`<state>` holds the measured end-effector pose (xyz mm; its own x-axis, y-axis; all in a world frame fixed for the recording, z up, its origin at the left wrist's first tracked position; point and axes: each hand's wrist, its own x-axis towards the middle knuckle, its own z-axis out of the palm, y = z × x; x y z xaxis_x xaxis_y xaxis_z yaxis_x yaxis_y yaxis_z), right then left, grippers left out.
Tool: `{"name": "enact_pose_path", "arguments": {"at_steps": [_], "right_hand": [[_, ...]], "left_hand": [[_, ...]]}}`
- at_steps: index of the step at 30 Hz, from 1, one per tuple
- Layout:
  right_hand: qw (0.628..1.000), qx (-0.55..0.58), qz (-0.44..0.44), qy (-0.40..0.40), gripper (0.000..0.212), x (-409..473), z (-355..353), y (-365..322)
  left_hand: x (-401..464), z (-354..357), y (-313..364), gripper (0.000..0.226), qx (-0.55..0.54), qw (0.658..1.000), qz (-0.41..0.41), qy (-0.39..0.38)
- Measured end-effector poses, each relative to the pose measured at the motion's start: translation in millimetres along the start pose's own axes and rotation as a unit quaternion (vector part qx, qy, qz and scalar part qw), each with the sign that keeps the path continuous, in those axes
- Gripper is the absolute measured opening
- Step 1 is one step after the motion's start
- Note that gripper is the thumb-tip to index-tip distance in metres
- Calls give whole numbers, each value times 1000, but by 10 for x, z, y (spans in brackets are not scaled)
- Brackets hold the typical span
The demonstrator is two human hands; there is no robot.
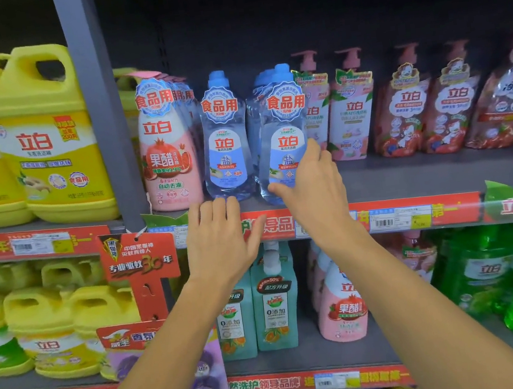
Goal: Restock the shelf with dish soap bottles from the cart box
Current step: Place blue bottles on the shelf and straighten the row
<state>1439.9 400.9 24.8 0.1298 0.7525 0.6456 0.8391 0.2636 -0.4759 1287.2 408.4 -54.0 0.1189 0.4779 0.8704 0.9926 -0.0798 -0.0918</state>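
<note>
Two clear blue dish soap bottles with blue caps stand at the front of the grey shelf (pixel 408 175). My right hand (pixel 312 187) wraps the lower right side of the right-hand blue bottle (pixel 282 126), thumb under its base and fingers on its label. More blue bottles stand behind it. The left blue bottle (pixel 224 140) stands free beside it. My left hand (pixel 221 234) is flat and open just below that bottle, fingertips at the shelf's front edge, holding nothing. The cart box is out of view.
A pink bottle (pixel 167 150) stands left of the blue ones, pink pump bottles (pixel 350 111) and red refill pouches (pixel 400 112) to the right. Yellow jugs (pixel 45 139) fill the left bay past a grey upright (pixel 98 100). Teal, pink and green bottles fill the shelf below.
</note>
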Motion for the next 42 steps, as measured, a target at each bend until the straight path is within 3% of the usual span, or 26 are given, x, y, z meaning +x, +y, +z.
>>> {"name": "enact_pose_path", "arguments": {"at_steps": [13, 24, 29, 32, 35, 42], "right_hand": [[1000, -6, 20, -4, 76, 162, 199, -80], [995, -91, 19, -23, 71, 99, 278, -19], [986, -155, -26, -47, 72, -232, 292, 196], [977, -189, -97, -37, 73, -477, 251, 358], [974, -176, -138, -28, 74, -724, 171, 577], [976, -155, -98, -119, 73, -1361, -241, 1531]], "left_hand": [[11, 28, -17, 47, -7, 1000, 3, 29], [-16, 95, -35, 48, -16, 998, 6, 61], [-67, 126, 6, 56, -7, 999, -8, 33], [-169, 96, 105, 62, -18, 1000, 1, 19], [-362, 39, 327, 65, -61, 998, 4, -1], [-891, -81, 1469, 60, -135, 986, 25, -98]]}}
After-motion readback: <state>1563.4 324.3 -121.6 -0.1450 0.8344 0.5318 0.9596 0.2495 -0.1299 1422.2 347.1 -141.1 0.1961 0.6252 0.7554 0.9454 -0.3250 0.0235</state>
